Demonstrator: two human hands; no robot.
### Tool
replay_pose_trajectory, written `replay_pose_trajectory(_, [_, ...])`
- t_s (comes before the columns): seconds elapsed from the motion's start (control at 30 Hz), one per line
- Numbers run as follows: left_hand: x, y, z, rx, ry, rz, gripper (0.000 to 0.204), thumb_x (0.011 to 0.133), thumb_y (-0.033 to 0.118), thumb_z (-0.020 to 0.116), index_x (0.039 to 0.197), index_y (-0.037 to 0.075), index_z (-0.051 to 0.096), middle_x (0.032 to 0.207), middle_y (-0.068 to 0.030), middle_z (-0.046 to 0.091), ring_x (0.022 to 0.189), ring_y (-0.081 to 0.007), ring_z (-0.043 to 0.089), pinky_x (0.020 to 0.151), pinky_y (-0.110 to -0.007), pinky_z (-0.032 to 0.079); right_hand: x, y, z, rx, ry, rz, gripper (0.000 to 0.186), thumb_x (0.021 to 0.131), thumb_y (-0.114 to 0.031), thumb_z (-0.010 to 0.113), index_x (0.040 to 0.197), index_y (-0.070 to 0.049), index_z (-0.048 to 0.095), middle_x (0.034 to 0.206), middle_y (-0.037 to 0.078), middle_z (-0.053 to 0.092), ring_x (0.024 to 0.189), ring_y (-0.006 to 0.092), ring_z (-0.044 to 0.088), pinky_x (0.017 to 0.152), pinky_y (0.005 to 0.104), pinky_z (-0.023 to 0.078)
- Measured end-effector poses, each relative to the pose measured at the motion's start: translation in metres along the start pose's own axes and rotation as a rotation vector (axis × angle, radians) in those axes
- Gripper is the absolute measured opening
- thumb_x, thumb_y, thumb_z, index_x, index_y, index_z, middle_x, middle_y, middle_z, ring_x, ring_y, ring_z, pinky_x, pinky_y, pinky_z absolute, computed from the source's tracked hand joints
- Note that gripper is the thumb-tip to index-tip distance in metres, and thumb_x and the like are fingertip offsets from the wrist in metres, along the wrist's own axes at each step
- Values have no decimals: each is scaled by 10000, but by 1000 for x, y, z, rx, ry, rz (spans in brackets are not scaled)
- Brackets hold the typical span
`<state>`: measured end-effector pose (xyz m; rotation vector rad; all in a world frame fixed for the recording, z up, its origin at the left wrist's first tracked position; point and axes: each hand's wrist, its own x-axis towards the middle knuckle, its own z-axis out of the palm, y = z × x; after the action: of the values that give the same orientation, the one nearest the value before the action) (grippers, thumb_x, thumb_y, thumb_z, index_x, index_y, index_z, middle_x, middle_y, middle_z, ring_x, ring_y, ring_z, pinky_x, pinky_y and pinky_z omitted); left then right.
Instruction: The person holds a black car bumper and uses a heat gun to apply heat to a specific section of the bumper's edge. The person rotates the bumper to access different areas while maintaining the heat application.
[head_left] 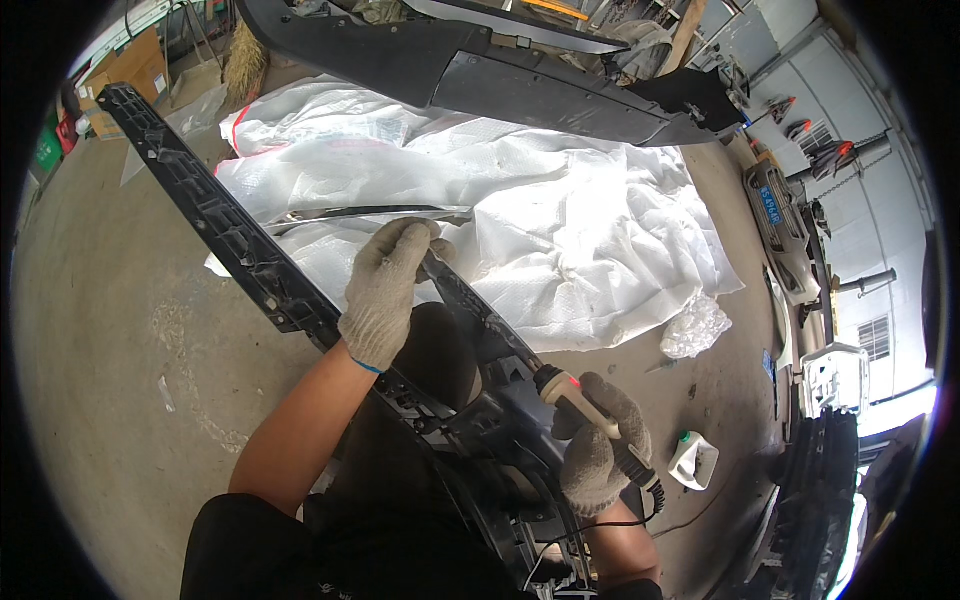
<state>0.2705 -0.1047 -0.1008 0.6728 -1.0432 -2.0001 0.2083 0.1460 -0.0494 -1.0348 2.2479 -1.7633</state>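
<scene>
A long black plastic car part point(220, 230) with a ribbed underside lies diagonally across my legs, its far end at the upper left. My left hand point(388, 285), in a grey knitted glove, has its fingers closed over the upper end of a shorter black plastic strip point(475, 310). My right hand point(600, 450), also gloved, is closed around a beige hand tool point(580, 405) with a small red light and a coiled cord, its tip at the strip's lower end. Under my hands are more black curved panels point(505, 440), partly hidden by my arms.
A wrinkled white sheet point(590, 230) covers the area ahead, with a large black bumper point(520, 90) above it and crumpled clear plastic point(695, 330) beside it. A white jug point(693, 458) stands at right, near stacked car parts point(790, 235). A cardboard box point(135, 80) sits at the far left.
</scene>
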Motion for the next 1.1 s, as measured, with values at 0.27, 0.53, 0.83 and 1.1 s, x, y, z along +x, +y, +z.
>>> replay_pose_trajectory(0.27, [-1,0,1,14,-5,7,253,964,239,596,1068,10,617,974,-81,649,893,-181,638,808,-321,499,-3,12,-3,-42,16,-22,784,839,-648,624,1184,54,580,808,121,673,667,156,627,613,287,512])
replay_pose_trajectory(0.53, [0,-2,1,6,-14,16,259,960,237,603,1068,3,622,975,-88,658,891,-189,648,816,-332,513,1,-6,3,10,12,7,751,853,-635,617,1171,45,590,782,114,672,636,162,625,583,282,502])
replay_pose_trajectory(0.83, [1,-1,2,4,-8,3,250,957,234,605,1066,10,622,977,-85,657,894,-189,642,817,-332,504,-2,12,-4,-94,1,-74,766,856,-648,600,1172,49,587,776,112,674,622,147,621,576,276,499])
replay_pose_trajectory(1.1, [-1,1,1,10,1,5,244,954,233,606,1056,12,622,973,-86,653,896,-190,637,817,-333,499,-2,14,-4,-77,-17,-97,750,863,-619,615,1180,60,577,778,108,674,632,145,624,590,275,503])
